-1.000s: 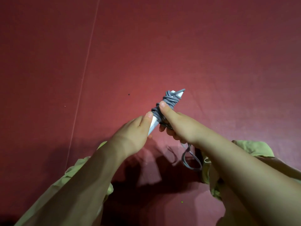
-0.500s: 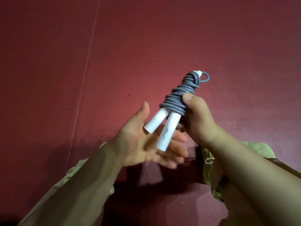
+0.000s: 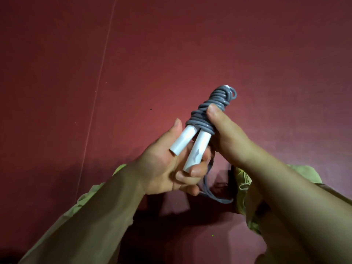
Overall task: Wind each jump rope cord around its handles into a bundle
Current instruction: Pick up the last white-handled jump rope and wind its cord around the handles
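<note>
Two white jump rope handles [image 3: 198,147] lie side by side, their upper part wrapped in many turns of grey cord [image 3: 211,109]. My right hand [image 3: 228,138] grips the wound part, thumb pressed on the coils. My left hand [image 3: 163,164] is under the bare lower ends of the handles, fingers curling up around them. A loose loop of grey cord [image 3: 217,197] hangs below both hands. The bundle is held in the air, tilted up to the right.
A dark red cloth surface [image 3: 190,44] fills the view, with a pale seam line [image 3: 99,77] running down its left side. Olive-green sleeves [image 3: 76,216] frame the bottom.
The right hand raised and turned the bundle so the white handles show. The left hand opened flat, then curled its fingers under the handle ends. A loose cord loop reappeared below.
</note>
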